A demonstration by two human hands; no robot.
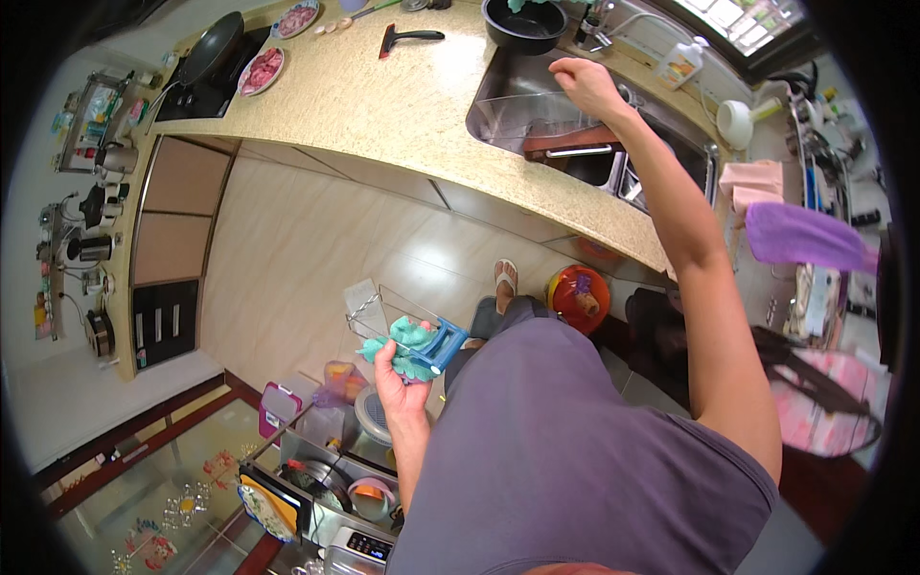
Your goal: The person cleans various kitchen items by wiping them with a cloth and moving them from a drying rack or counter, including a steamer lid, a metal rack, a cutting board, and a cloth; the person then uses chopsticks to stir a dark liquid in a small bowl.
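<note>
My left hand [401, 392] grips a small wire rack with blue plastic ends [440, 346], held in the air over the floor. A teal cloth [413, 338] is bunched between that hand and the rack. Over the stainless steel sink [496, 75] hangs my right hand [588, 86], its fingers curled in and nothing visible in them. Beneath it, a clear sheet-like piece [528, 115] and a brown wooden board [575, 136] lie across the sink. Behind the sink's far left corner stands a black pot [523, 29], with some teal cloth above it.
On the stone counter [359, 93] lie a squeegee with a black handle [413, 34] and a plate of raw meat [261, 72]. A frying pan [213, 49] stands on the hob. A lined red bin [577, 298] is by my feet; a glass table [180, 467] stands at lower left.
</note>
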